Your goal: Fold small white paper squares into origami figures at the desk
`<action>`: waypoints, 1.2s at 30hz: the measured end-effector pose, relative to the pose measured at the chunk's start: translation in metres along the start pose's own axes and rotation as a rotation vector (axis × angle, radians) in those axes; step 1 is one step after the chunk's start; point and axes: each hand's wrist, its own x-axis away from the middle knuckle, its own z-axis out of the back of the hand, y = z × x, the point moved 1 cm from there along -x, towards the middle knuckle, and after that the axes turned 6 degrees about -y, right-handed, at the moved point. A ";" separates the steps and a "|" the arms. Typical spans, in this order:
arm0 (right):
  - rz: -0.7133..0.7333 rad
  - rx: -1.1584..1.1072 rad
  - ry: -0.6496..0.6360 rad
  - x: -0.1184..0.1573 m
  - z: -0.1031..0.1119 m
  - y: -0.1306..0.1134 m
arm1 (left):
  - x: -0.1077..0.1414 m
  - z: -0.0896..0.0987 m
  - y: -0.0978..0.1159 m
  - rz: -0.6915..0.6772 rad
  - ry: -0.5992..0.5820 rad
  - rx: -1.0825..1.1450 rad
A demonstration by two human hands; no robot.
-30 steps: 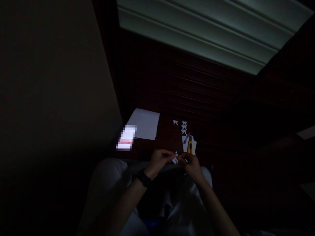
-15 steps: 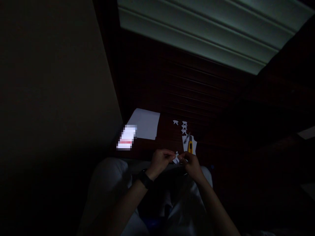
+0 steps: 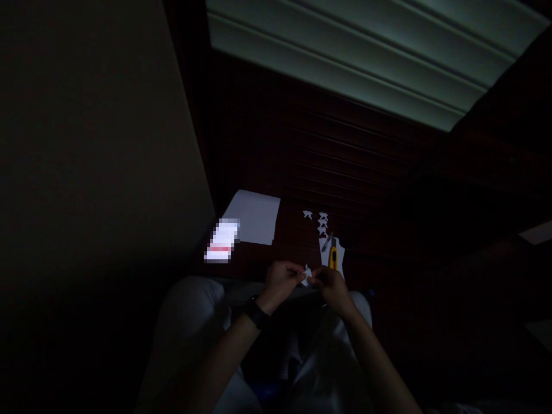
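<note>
A small piece of folded white paper [image 3: 306, 276] is held between my two hands above my lap, close to the table's front edge. My left hand [image 3: 280, 282] pinches its left side, with a dark watch [image 3: 257, 313] on that wrist. On the other side, the fingers of my right hand [image 3: 332, 287] are closed on the paper's right part. Just past my right hand lies a yellow utility knife [image 3: 333, 257] on white paper sheets [image 3: 339, 253]. A thin metallic tool [image 3: 328, 242] rests beside the knife; its kind is unclear in this dim light.
Several small folded paper figures [image 3: 323, 222] lie in a column, and another paper figure [image 3: 307, 214] is left of them. White sheets [image 3: 257, 215] lie at the back left, with a bright pixelated screen [image 3: 222, 241] over their corner. A wall [image 3: 107, 144] borders the left.
The folded paper has turned slightly between my fingers, and my right hand has shifted a little to the left. The things on the table stay in place.
</note>
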 end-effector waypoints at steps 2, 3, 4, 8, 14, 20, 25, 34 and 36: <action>-0.011 -0.054 -0.011 -0.001 0.000 0.003 | 0.000 0.001 0.002 0.009 -0.024 -0.008; -0.014 -0.080 -0.015 -0.002 0.000 0.004 | 0.001 0.002 0.004 0.012 -0.042 -0.007; -0.016 -0.105 -0.023 -0.002 0.000 0.004 | 0.001 0.003 0.005 0.010 -0.063 -0.001; -0.025 -0.130 -0.031 -0.002 0.002 0.004 | 0.003 0.004 0.008 -0.010 -0.115 0.018; -0.039 -0.140 0.023 -0.002 0.001 0.000 | 0.003 0.004 0.012 0.031 -0.077 0.079; -0.071 -0.417 -0.079 0.004 0.002 0.001 | 0.006 0.009 0.019 0.073 -0.099 0.298; -0.103 -0.452 -0.088 0.004 0.001 0.004 | 0.007 0.008 0.016 0.066 -0.129 0.332; -0.049 -0.378 -0.063 0.002 0.002 -0.003 | 0.007 0.006 0.022 0.080 -0.133 0.267; -0.059 -0.366 -0.065 0.003 0.002 -0.005 | 0.007 0.007 0.021 0.098 -0.150 0.274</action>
